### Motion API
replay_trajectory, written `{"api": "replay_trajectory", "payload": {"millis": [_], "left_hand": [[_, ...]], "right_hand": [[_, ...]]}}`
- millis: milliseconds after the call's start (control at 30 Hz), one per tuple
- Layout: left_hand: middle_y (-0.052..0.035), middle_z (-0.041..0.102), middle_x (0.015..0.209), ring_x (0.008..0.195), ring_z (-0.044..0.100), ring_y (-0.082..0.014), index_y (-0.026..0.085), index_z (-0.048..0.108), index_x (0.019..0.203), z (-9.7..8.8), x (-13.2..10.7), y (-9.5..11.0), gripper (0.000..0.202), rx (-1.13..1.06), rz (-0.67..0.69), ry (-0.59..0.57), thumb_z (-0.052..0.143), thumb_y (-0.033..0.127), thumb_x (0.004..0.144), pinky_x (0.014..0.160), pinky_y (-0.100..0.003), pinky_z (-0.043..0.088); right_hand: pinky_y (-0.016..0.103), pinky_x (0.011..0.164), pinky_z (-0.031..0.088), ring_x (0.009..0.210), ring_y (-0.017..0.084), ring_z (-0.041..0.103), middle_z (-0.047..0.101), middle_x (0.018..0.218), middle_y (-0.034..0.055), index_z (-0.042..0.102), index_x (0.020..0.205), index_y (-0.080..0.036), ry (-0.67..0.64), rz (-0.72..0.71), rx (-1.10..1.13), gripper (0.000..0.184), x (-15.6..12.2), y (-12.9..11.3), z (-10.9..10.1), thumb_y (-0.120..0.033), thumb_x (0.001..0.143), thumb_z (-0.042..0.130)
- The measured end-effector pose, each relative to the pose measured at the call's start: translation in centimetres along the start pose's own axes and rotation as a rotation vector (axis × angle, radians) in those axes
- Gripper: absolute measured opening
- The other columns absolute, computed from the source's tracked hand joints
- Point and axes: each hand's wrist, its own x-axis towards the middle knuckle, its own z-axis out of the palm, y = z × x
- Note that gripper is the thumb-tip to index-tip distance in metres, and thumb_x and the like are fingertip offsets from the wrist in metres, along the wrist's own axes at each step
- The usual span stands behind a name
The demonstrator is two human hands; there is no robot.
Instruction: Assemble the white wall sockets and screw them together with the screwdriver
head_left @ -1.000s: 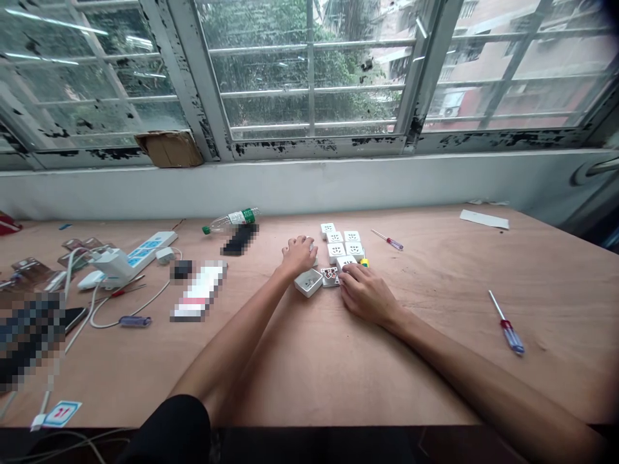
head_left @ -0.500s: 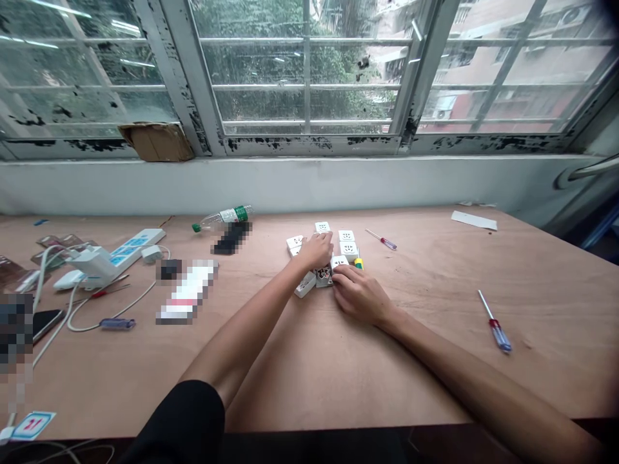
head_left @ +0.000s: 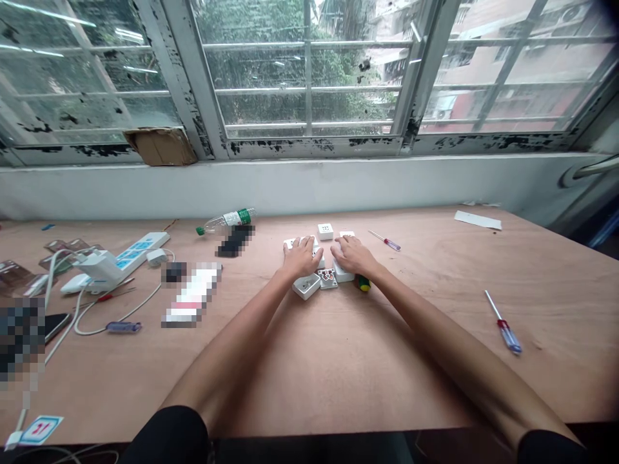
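My left hand lies with fingers spread over white wall sockets on the left of a small group. My right hand rests flat, fingers apart, on the white sockets at the right, one white socket showing below its fingers. Between the hands and nearer me sits a socket part with its inner metal pieces exposed. Beside it is a hollow white socket housing. Another white socket stands alone behind. A yellow and dark tool handle pokes out under my right wrist.
Screwdrivers lie to the right, a small screwdriver and a larger screwdriver. Leftward are a plastic bottle, a power strip with cables and a blurred white box. A paper strip lies at the back right.
My left hand has shifted left and spread over the left sockets. My right hand has moved forward and flattened onto the right ones. The back socket now stands apart, and the view has shifted slightly.
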Motion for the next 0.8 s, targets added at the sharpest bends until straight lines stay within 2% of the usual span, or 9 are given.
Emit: {"api": "replay_trajectory", "payload": {"millis": [100, 267, 400, 500, 633, 700, 800], "left_hand": [[-0.0071, 0.032, 0.159, 0.147, 0.024, -0.0317, 0.024, 0.030, 0.150, 0.1, 0.0, -0.1, 0.061, -0.002, 0.003, 0.016, 0.021, 0.054, 0.098, 0.116, -0.066, 0.014], [-0.0067, 0.035, 0.158, 0.146, 0.026, -0.0327, 0.023, 0.032, 0.150, 0.2, 0.0, -0.1, 0.061, -0.007, 0.010, 0.041, 0.020, 0.054, 0.098, 0.115, -0.068, 0.015], [-0.0056, 0.035, 0.158, 0.147, 0.024, -0.0327, 0.027, 0.030, 0.150, 0.3, 0.1, -0.1, 0.059, -0.026, -0.010, 0.032, 0.022, 0.053, 0.098, 0.114, -0.071, 0.013], [-0.0060, 0.033, 0.158, 0.148, 0.023, -0.0330, 0.027, 0.030, 0.150, 0.1, 0.1, -0.3, 0.059, -0.036, -0.021, 0.012, 0.021, 0.053, 0.098, 0.113, -0.072, 0.014], [-0.0101, 0.034, 0.158, 0.146, 0.026, -0.0320, 0.023, 0.030, 0.149, -0.5, 0.1, -0.7, 0.061, -0.080, -0.051, 0.019, 0.025, 0.053, 0.096, 0.113, -0.066, 0.023], [-0.0116, 0.037, 0.156, 0.144, 0.029, -0.0316, 0.023, 0.033, 0.147, -1.0, 0.2, -0.6, 0.058, -0.093, -0.087, 0.017, 0.032, 0.049, 0.095, 0.112, -0.063, 0.029], [-0.0153, 0.040, 0.153, 0.140, 0.034, -0.0354, 0.023, 0.036, 0.144, -1.7, 0.7, 0.2, 0.057, -0.087, -0.225, 0.016, 0.038, 0.046, 0.092, 0.106, -0.061, 0.035]], "right_hand": [[0.042, 0.101, 0.041, 0.125, 0.031, 0.050, 0.060, 0.131, 0.0173, 0.058, 0.124, -0.013, -0.015, -0.064, 0.013, 0.039, 0.4, -1.0, 0.7, -0.033, 0.096, 0.040], [0.034, 0.098, 0.042, 0.115, 0.024, 0.056, 0.066, 0.120, 0.0128, 0.061, 0.119, -0.016, -0.021, -0.168, 0.055, 0.032, -0.1, -2.1, 0.6, -0.025, 0.093, 0.043], [0.035, 0.095, 0.044, 0.116, 0.027, 0.056, 0.060, 0.127, 0.0160, 0.058, 0.124, -0.013, 0.013, -0.080, 0.076, 0.041, 0.7, -2.3, 0.3, -0.030, 0.088, 0.050], [0.035, 0.090, 0.047, 0.114, 0.028, 0.059, 0.058, 0.132, 0.0162, 0.056, 0.130, -0.016, -0.064, -0.009, 0.085, 0.051, 2.2, -2.3, 0.2, -0.033, 0.083, 0.056], [0.031, 0.083, 0.048, 0.104, 0.024, 0.064, 0.068, 0.120, 0.0091, 0.069, 0.110, -0.023, -0.150, -0.019, 0.088, 0.032, 3.7, -2.0, -0.1, -0.028, 0.082, 0.056], [0.033, 0.081, 0.048, 0.102, 0.025, 0.065, 0.069, 0.117, 0.0097, 0.071, 0.103, -0.023, -0.152, 0.013, 0.071, 0.026, 3.8, -1.8, -0.4, -0.027, 0.084, 0.053], [0.037, 0.078, 0.048, 0.100, 0.028, 0.065, 0.064, 0.124, 0.0127, 0.068, 0.105, -0.022, -0.139, 0.055, 0.041, 0.028, 3.5, -1.9, -0.6, -0.033, 0.083, 0.053]]}}
